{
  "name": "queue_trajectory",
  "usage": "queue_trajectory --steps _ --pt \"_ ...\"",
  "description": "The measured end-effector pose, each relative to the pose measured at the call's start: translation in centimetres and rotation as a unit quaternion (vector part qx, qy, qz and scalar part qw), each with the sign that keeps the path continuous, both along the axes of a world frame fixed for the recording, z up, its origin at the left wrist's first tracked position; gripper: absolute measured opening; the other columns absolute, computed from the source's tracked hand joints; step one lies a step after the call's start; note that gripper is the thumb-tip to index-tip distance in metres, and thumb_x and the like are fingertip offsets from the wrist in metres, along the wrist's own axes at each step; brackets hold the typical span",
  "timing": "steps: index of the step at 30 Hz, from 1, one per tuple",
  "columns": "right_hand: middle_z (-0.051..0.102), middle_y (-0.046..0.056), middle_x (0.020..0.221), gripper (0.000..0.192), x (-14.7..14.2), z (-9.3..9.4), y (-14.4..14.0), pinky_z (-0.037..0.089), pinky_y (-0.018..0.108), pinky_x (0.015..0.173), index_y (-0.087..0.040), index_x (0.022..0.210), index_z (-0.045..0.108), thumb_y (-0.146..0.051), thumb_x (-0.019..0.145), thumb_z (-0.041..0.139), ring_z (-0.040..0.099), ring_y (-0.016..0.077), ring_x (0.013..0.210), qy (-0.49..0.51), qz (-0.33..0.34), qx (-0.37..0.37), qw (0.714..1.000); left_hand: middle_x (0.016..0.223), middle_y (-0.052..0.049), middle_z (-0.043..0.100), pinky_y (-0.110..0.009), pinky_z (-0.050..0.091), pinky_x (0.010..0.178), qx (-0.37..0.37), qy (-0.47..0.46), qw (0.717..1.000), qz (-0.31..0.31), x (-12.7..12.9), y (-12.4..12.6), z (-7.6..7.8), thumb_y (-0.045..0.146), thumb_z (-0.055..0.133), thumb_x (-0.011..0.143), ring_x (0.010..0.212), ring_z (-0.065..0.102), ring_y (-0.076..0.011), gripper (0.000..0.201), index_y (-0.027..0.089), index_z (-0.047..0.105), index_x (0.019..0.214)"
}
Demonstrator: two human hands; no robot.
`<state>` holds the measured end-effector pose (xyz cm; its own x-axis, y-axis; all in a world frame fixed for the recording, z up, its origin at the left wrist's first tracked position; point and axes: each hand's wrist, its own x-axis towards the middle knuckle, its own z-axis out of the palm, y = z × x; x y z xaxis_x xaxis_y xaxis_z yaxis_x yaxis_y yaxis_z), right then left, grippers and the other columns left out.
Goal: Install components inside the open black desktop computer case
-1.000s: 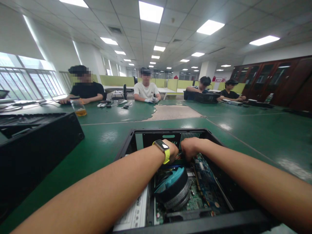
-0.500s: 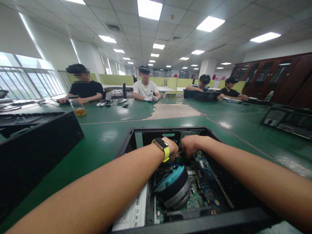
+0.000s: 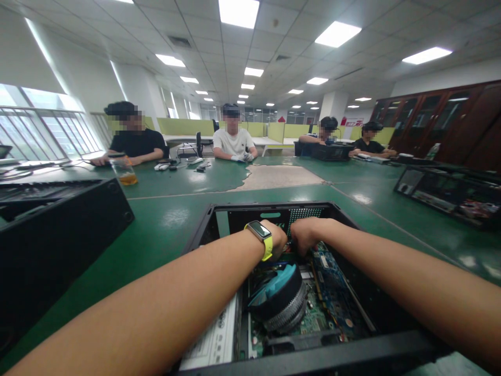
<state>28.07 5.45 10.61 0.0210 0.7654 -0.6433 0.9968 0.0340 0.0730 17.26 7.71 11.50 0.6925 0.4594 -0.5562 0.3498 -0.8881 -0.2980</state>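
An opened black computer case (image 3: 329, 352) lies in front of me on the green table. Both of my hands reach into its far end, close together. My left hand (image 3: 277, 241), with a yellow-strapped watch (image 3: 260, 232) at the wrist, has curled fingers whose tips are hidden. Beside it, my right hand (image 3: 304, 234) is closed too, its fingertips out of sight behind the knuckles. What they grip cannot be made out. Nearer to me sit a round CPU cooler (image 3: 287, 305) with a teal fan, a blue expansion card (image 3: 332, 282) and a labelled power supply (image 3: 215, 334).
Another black case (image 3: 74, 250) stands at the left, and an open one (image 3: 446, 196) at the right. A jar with amber liquid (image 3: 124, 169) is on the green table (image 3: 172, 219). Several people sit across it, one in a white shirt (image 3: 234, 142).
My hands keep almost the same closed pose at the far end of the case. At the right, the open case appears further left and shows more of its inside.
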Motion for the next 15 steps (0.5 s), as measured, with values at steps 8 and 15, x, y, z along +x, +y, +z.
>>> queue_trajectory --steps 8,15 --pt "0.072 0.008 0.08 0.038 -0.05 0.38 -0.18 0.051 0.028 0.061 -0.009 0.088 0.072 -0.033 0.06 0.075 0.067 0.0211 0.066 -0.003 0.001 0.008 1.0 0.104 -0.012 0.071 -0.036 0.056 0.071 -0.012 -0.003 1.0 -0.002 -0.03 0.23 0.03 0.025 0.075 0.062 0.087 0.067 -0.0302 0.039 0.014 0.072 0.1" --pt "0.071 0.007 0.071 0.027 0.15 -0.21 0.02 0.05 0.028 0.06 -0.011 0.078 0.073 -0.029 0.057 0.074 0.066 0.0216 0.067 -0.045 0.026 0.015 0.999 0.106 -0.013 0.07 -0.039 0.056 0.073 -0.014 -0.024 0.999 -0.016 -0.18 0.04 0.27 0.015 0.073 0.061 0.088 0.066 -0.0312 0.041 0.016 0.072 0.102"
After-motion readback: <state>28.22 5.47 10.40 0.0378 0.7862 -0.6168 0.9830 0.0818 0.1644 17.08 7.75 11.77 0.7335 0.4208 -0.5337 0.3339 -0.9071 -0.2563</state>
